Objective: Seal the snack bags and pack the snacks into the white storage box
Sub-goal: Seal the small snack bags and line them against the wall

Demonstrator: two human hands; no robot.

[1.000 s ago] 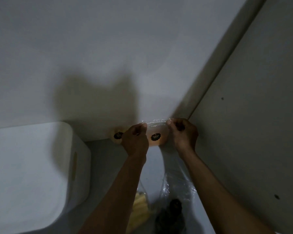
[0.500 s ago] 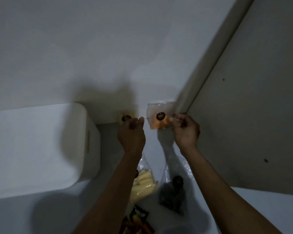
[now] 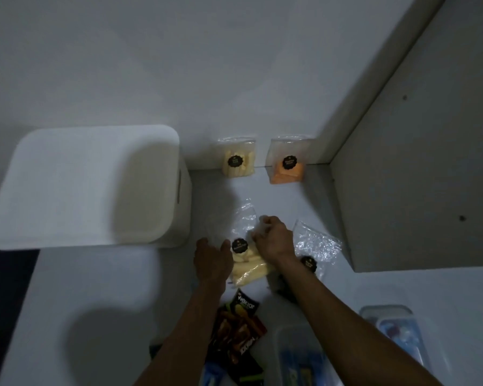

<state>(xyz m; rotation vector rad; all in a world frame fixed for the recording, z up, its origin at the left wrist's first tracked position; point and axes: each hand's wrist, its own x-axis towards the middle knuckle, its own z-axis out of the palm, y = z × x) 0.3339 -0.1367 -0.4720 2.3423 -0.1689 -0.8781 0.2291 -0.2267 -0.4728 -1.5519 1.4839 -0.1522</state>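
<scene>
At frame centre, the right hand [image 3: 273, 240] pinched the clear top of a yellow snack bag [image 3: 248, 270] lying on the bench [image 3: 101, 288]; the left hand [image 3: 211, 260] rested beside it, fingers relaxed. The white storage box [image 3: 89, 185] sat at left, lid on, with bare bench between it and two bags standing at the back wall, one yellow [image 3: 238, 158], one orange [image 3: 287, 165].

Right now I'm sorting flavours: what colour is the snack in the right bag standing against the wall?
Orange, seen in the head view.

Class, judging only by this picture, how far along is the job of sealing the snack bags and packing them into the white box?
Done, it seems: two bags, yellow sticks and orange snack, stand against the wall. In hand: the right hand pinches the third bag by its top; the left hand rests open beside it. Left: the dark-snack bag, then packing; the white box has its lid on.
</scene>
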